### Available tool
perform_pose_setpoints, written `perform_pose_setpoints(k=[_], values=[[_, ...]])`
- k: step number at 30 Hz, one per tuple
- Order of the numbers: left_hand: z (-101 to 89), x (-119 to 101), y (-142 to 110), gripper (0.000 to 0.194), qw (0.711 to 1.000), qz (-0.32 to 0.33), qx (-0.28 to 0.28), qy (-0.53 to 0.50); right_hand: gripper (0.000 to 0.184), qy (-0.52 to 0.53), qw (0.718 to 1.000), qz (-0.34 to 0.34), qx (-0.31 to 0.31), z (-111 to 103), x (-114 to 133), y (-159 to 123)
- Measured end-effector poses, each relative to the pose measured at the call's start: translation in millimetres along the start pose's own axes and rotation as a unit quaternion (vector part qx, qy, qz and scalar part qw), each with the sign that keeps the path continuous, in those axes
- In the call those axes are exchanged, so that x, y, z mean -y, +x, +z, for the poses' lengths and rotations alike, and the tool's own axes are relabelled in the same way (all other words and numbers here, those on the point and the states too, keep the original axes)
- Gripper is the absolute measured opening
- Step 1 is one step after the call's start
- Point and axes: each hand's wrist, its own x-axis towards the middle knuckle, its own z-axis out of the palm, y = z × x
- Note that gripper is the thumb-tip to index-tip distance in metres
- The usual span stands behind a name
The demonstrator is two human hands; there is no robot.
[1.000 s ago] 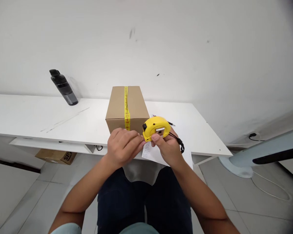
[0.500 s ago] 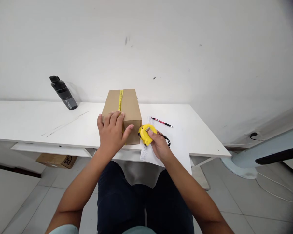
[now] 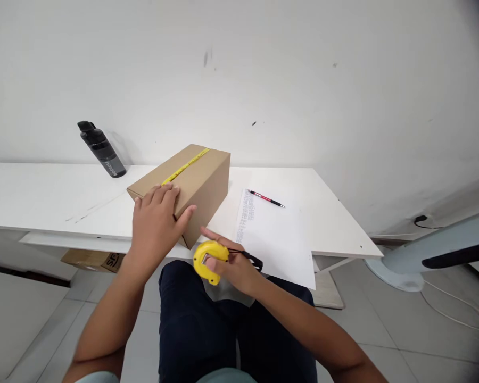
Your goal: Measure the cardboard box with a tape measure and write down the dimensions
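A brown cardboard box (image 3: 207,191) stands at an angle on the white desk, its near corner at the front edge. A yellow measuring tape blade (image 3: 187,166) runs lengthwise across its top. My left hand (image 3: 155,223) lies over the box's near end, fingers spread on the top and over the blade, thumb stretched out by the near corner. Below and right of that corner, my right hand (image 3: 233,266) is closed around the yellow tape measure (image 3: 211,260), thumb on its case and index finger extended. A black wrist strap (image 3: 252,259) hangs from it. The blade's lower stretch is hidden behind my left hand.
On the desk (image 3: 331,213), a sheet of paper (image 3: 279,239) with writing overhangs the front edge. A red and black pen (image 3: 267,199) lies on it. A dark bottle (image 3: 101,149) stands at the left by the wall. Another carton (image 3: 91,259) is below the desk.
The box has turned clockwise, its near end swinging left with my left hand and the blade. My right hand has brought the tape measure left and down, off the paper.
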Motion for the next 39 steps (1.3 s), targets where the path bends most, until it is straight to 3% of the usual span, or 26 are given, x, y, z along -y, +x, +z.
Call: perform_pose_setpoints(k=[4,6,10,14,17,19,21,24,27,29,33,39], values=[[-11.9,39.6,-5.9,0.049,0.994,0.08,0.015,-0.066,0.037,0.032,0.997,-0.043,-0.049,-25.6,6.3,1.8],[-21.1,62.6,-6.9,0.05,0.986,0.116,0.042,-0.116,0.036,0.064,0.986,-0.081,-0.128,-38.3,12.0,6.7],[-30.3,96.4,-3.5,0.049,0.963,0.142,0.09,-0.209,0.04,0.174,0.933,-0.151,-0.275,-59.0,37.6,21.6],[-17.3,100.1,2.9,0.034,0.943,0.142,0.087,-0.288,0.042,0.182,0.918,-0.195,-0.294,-62.7,69.4,29.6],[2.4,85.7,8.5,0.033,0.936,0.149,0.034,-0.318,0.044,0.125,0.905,-0.23,-0.334,-45.1,80.6,31.8],[13.1,70.7,9.4,0.034,0.944,0.141,-0.045,-0.294,0.042,0.094,0.91,-0.241,-0.325,-27.9,81.7,34.0],[17.6,52.8,5.6,0.032,0.949,0.134,-0.143,-0.245,0.04,0.067,0.931,-0.226,-0.277,-12.9,81.0,36.1],[12.2,25.4,-7.6,0.026,0.939,0.19,-0.232,-0.168,0.038,0.024,0.965,-0.167,-0.199,-2.5,81.0,35.5],[2.3,5.2,-18.6,0.041,0.916,0.272,-0.271,-0.111,0.037,0.001,0.983,-0.133,-0.127,-5.0,81.4,29.3],[-1.5,-0.9,-20.8,0.037,0.903,0.297,-0.292,-0.104,0.034,0.006,0.987,-0.133,-0.091,-8.8,80.2,25.3],[-1.8,-0.6,-20.2,0.027,0.896,0.305,-0.307,-0.098,0.036,0.042,0.99,-0.122,-0.064,-9.8,74.3,25.0],[-6.4,-6.3,-28.6,0.047,0.908,0.291,-0.289,-0.088,0.045,0.079,0.992,-0.096,-0.034,-7.9,66.4,25.9]])
